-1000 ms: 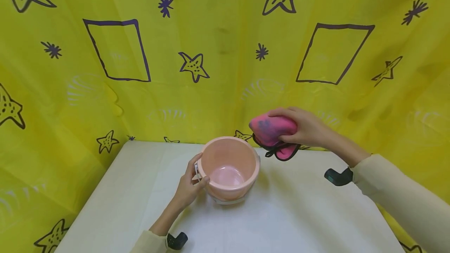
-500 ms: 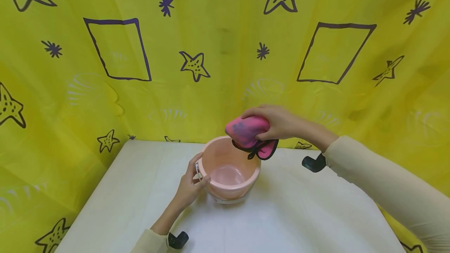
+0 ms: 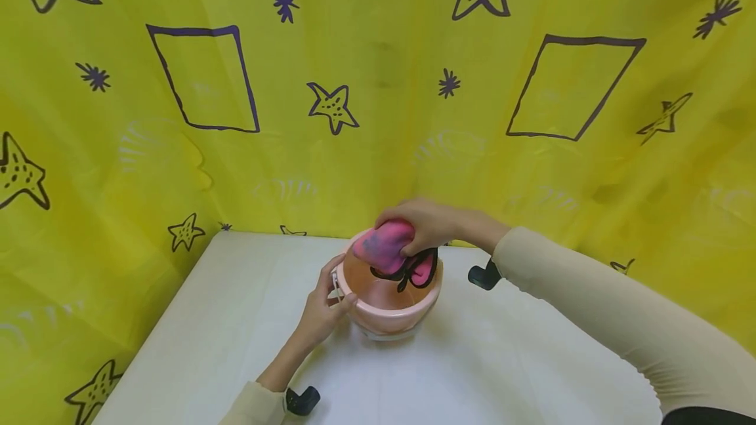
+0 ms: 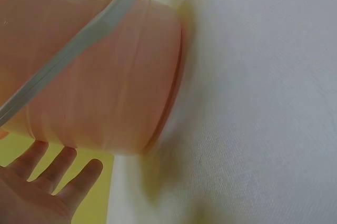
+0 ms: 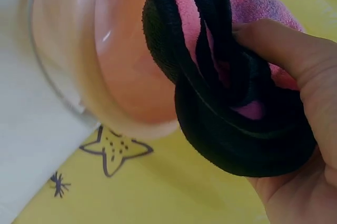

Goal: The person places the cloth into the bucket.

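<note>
A peach-pink plastic bucket (image 3: 386, 323) stands upright on the white table, its pale handle (image 4: 87, 37) hanging down against the side. My left hand (image 3: 319, 313) grips the bucket at its left rim, thumb at the rim and fingers along the outer wall. Over the bucket's mouth, my right hand (image 3: 428, 223) holds a bunched pink cloth (image 3: 382, 248) with black edging and a small black loop. Its lower part hangs within the rim in the head view. The right wrist view shows the cloth's dark folds (image 5: 237, 134) between thumb and fingers. The bucket's bottom is mostly hidden behind the cloth.
The white table (image 3: 520, 359) spreads around the bucket. Directly behind it hangs a yellow curtain (image 3: 378, 169) printed with starfish and frames. A dark camera mount (image 3: 303, 401) is at the left wrist, another dark mount (image 3: 484, 275) at the right.
My right hand has carried the pink cloth leftward and down, from the bucket's right side to inside its mouth. My left hand keeps its hold on the rim.
</note>
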Motion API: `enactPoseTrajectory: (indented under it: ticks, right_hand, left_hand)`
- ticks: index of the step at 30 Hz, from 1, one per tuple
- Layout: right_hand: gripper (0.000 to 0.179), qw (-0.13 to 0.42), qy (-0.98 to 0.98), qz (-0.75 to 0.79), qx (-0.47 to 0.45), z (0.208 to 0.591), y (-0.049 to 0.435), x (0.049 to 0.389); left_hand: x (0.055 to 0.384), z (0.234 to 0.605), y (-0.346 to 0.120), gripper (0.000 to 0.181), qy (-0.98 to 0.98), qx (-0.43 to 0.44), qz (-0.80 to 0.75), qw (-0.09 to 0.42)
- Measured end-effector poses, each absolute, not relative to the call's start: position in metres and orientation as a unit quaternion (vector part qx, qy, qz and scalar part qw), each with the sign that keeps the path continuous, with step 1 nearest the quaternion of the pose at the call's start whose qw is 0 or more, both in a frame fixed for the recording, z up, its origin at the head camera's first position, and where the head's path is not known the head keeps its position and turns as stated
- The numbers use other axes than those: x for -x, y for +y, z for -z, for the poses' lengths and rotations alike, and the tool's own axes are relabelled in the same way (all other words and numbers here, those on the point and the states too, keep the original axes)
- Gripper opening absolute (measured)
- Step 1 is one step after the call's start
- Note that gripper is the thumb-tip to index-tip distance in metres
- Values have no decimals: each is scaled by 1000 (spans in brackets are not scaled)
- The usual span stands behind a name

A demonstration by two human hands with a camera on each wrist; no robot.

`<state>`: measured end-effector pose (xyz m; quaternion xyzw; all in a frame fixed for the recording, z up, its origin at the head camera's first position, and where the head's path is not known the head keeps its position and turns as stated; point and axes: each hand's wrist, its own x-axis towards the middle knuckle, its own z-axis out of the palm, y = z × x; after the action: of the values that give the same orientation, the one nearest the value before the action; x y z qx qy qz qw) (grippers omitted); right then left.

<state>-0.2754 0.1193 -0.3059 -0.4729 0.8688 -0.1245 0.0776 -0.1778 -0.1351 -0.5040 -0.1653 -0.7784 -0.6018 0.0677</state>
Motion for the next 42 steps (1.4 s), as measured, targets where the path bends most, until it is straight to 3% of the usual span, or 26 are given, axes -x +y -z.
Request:
enactPoseTrajectory:
  ticks: [15,32,42]
  right_hand:
    - [69,226,857,112,450,345,86,276]
    - [70,235,846,116,464,346,81,279]
    - [86,282,847,95,440,340,84,277]
  left_hand:
    - [178,501,-134,78,-776,166,605,70]
    - [179,501,-135,79,-783,171,593,77]
    - [180,503,-136,80,-786,162,593,72]
